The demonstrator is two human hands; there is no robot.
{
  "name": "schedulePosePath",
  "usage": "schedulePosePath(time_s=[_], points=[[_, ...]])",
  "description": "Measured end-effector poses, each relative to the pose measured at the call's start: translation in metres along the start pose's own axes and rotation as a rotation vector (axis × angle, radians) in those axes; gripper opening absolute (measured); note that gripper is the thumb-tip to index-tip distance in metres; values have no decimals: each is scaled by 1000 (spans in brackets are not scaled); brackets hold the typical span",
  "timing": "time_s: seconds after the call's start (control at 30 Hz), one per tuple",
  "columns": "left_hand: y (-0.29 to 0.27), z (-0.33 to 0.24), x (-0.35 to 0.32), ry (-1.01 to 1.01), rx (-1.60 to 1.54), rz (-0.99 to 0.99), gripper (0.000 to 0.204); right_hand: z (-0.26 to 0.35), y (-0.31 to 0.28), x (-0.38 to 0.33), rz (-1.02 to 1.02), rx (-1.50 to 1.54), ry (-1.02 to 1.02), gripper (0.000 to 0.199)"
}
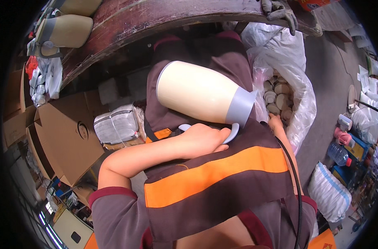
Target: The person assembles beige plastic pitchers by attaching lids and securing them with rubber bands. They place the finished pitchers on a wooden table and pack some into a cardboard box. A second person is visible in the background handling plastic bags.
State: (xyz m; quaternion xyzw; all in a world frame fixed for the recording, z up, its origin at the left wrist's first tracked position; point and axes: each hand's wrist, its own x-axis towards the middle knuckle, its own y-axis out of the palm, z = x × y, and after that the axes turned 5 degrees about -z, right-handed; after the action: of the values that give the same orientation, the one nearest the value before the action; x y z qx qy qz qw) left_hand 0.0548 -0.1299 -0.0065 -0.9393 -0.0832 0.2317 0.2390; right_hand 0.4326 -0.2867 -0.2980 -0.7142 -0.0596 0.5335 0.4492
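Note:
A cream vacuum jug with a grey collar and spout lies on its side across my lap, its spout end toward the right. My left hand is closed around its grey handle. Down at my right side, my right hand is at the opening of a clear plastic bag. Round, flat cream and brownish pieces fill the bag, close to that hand. The fingers of my right hand are mostly hidden, so what they touch cannot be made out.
Ahead stands a worn dark red wooden bench, with grey gloves at its right end and more cream jugs at its left. Open cardboard boxes and a wrapped white bundle sit left. A white sack lies right.

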Motion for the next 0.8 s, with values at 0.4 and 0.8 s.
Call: schedulePosePath(time_s=[0.4, 0.8], points=[[3, 4, -2, 1, 10, -64, 28, -36, 31, -11, -309, 376, 222, 48], [1, 13, -4, 66, -14, -344, 22, 129, -193, -143, 88, 1522, -567, 49]])
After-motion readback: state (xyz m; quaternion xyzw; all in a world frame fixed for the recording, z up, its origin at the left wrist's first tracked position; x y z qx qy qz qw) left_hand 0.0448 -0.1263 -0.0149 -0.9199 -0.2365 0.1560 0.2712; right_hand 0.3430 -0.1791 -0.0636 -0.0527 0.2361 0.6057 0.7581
